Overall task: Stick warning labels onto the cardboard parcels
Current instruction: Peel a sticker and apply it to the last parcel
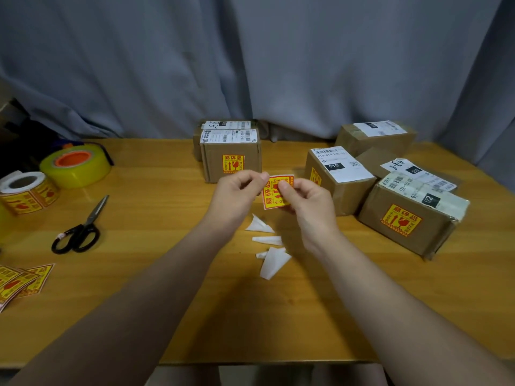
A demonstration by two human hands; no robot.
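Six cardboard parcels stand far and right; three of them show stuck warning labels. One held label sits between two hands, left hand and right hand. On the left are one label roll, one tape roll, one pair of scissors and about three loose labels. Four backing scraps lie in the centre.

Head view; forward-down, near table

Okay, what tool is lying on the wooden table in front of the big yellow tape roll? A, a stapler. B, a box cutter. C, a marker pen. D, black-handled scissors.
D: black-handled metal scissors lie closed on the wooden table, nearer the person than the big yellow tape roll.
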